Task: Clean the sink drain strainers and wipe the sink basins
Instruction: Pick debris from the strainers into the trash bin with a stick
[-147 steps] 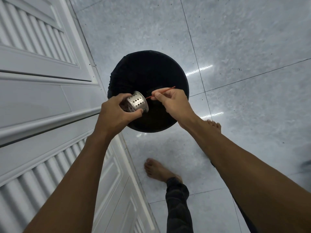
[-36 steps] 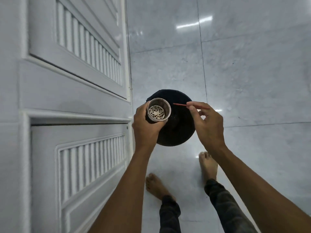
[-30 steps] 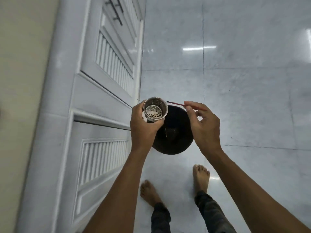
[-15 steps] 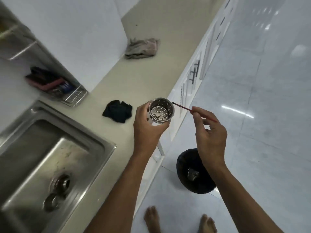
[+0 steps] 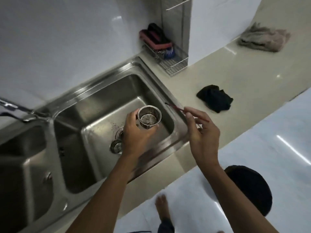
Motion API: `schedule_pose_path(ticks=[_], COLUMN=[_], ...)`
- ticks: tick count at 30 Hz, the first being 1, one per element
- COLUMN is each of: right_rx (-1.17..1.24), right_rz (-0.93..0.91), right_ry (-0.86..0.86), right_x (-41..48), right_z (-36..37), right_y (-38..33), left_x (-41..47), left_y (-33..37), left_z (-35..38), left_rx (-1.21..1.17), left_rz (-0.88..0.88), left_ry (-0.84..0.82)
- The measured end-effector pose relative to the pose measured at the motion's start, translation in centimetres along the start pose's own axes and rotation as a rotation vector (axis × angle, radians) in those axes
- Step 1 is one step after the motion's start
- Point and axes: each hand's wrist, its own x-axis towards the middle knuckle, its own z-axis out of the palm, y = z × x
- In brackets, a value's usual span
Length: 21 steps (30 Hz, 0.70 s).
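My left hand grips a steel cup-shaped drain strainer, mouth up, above the right sink basin; dark specks lie on its perforated bottom. My right hand pinches a thin red stick just right of the strainer, its dark tip over the sink's rim. Under my left hand sits the basin's drain opening, partly hidden, with a small round metal piece beside it. The left basin is dark and cut off at the frame's edge.
A black cloth lies on the beige counter, a grey-pink rag farther back. A wire rack holds sponges by the wall. The faucet stands at left. A black bin is on the floor near my foot.
I have turned from the bin on the floor to the counter. Both hands, still holding the strainer and stick, now hover over the right basin instead of the bin.
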Motion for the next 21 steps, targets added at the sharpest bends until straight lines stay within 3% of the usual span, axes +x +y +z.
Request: schedule_pose_path(ticks=[10, 17, 21], right_rx=[-0.131, -0.156, -0.18], right_rz=[0.027, 0.12, 0.151], right_ry=[-0.203, -0.202, -0.213], right_x=[0.5, 1.5, 2.0], right_z=[11.4, 14.9, 15.9], right_y=[3.8, 5.6, 6.0], left_x=[5.3, 7.2, 7.3], left_y=[-15.1, -19.2, -20.1], left_z=[-2.2, -1.5, -1.3], left_rx=[0.215, 0.481, 0.544], left_rz=[-0.111, -0.112, -0.105], left_ry=[-0.229, -0.431, -0.423])
